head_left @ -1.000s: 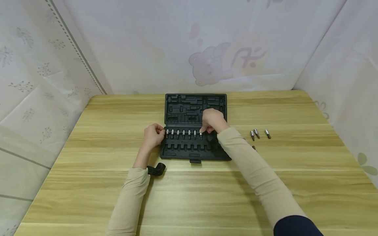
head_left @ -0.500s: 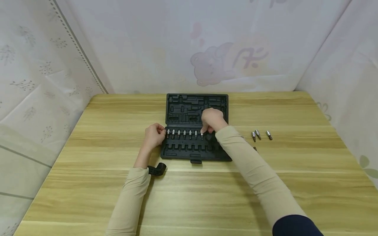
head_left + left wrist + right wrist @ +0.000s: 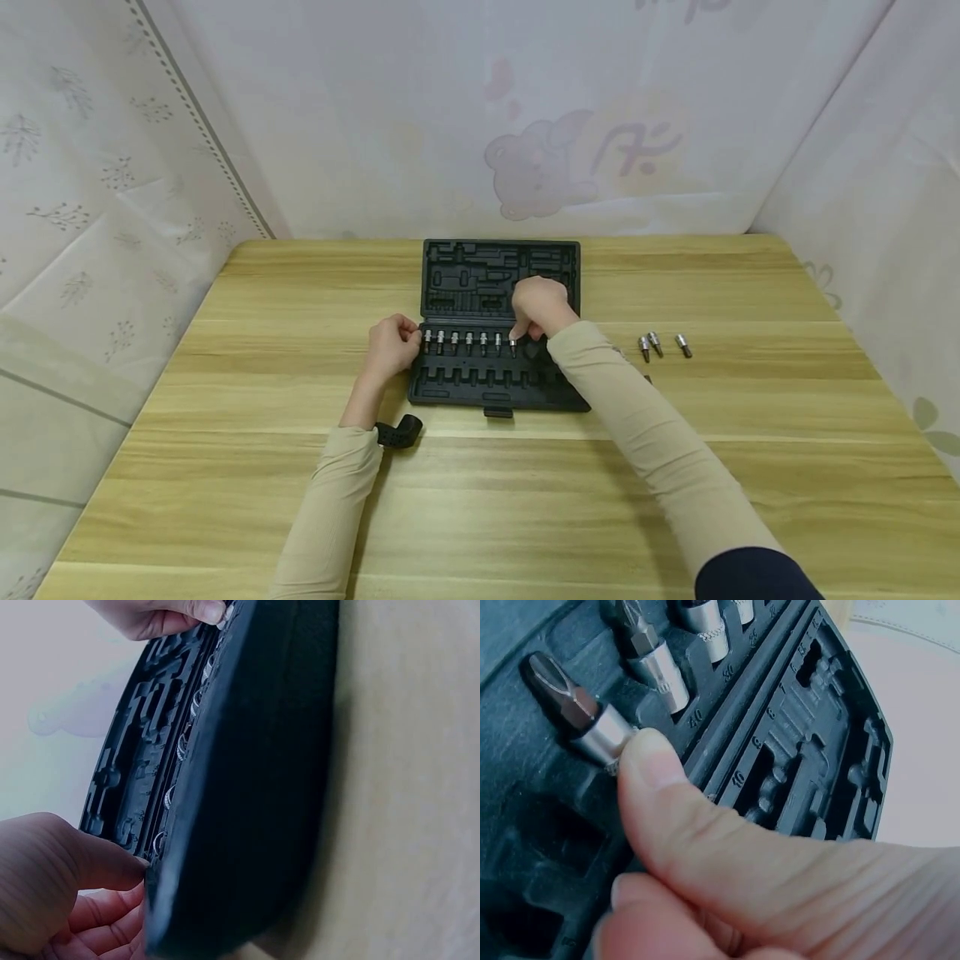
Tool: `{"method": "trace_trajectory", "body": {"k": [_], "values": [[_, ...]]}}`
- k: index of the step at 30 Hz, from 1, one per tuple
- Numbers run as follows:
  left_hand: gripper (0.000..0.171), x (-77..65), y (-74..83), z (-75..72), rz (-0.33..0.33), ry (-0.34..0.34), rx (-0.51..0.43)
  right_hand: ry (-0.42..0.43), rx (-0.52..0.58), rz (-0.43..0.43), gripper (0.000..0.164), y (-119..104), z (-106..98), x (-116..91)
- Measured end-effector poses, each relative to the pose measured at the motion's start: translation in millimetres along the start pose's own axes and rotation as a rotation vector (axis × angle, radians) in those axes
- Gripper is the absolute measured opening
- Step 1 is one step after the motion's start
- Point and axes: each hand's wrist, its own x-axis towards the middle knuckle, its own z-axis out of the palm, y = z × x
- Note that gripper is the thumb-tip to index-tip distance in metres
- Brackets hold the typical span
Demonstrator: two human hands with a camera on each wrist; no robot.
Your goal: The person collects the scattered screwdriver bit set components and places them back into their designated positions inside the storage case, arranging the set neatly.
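Wooden surface (image 3: 262,333): I see it carrying the open black case (image 3: 450,393), my landmark, whose lid (image 3: 465,283) lies at its far side.
Left hand (image 3: 393,343): I have it gripping the case's left end, thumb and bent fingers closed on that edge.
Wrist device (image 3: 405,432): black, on the left wrist, just off the case's near left corner.
Row of bits (image 3: 469,342): I count seven, silver-ended, side by side in the case's near half.
Rightmost bit (image 3: 604,736): it lies in a case slot, its tip toward the near edge.
Right hand (image 3: 542,304): above the case's right part, thumb on that bit's silver end, other fingers bent; I cannot tell whether they pinch it.
Right sleeve (image 3: 645,442): beige, passing over the case's right edge.
Loose bits (image 3: 655,343): three lie right of the case, two close together, one apart.
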Motion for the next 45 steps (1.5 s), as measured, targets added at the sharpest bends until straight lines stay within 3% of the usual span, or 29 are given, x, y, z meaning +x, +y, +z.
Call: {"method": "trace_trajectory", "body": {"k": [7,12,17,22,29,34,39,45], "values": [[0.01,1.0,1.2,-0.1,-0.006,-0.013,0.012,-0.053,0.031,0.066,0.059,-2.1,-3.8,4.6],[0.009,1.4,0.1,0.9,0.004,-0.001,0.015,-0.072,0.041,0.058,0.058,-1.7,-3.5,5.6],[0.009,0.1,-0.5,1.3,0.004,0.001,0.002,-0.018,0.065,0.032,0.062,1.4,2.5,4.2],[0.009,-0.5,0.4,1.4,-0.006,0.005,-0.006,0.064,0.087,-0.028,0.054,3.9,10.7,-0.1],[0.01,-0.7,0.4,0.7,0.003,0.002,0.004,0.163,0.229,-0.121,0.021,11.9,25.4,-3.3],[0.011,-0.4,1.2,0.3,0.0,-0.007,0.009,0.198,0.34,-0.174,0.035,22.1,31.5,-5.5],[0.011,-0.1,1.5,1.1,0.001,-0.009,0.011,0.2,0.44,-0.212,0.024,33.4,31.4,-14.8],[0.01,-1.1,0.8,2.2,-0.004,0.002,0.005,0.205,0.532,-0.241,0.021,46.8,30.6,-25.9]]}}
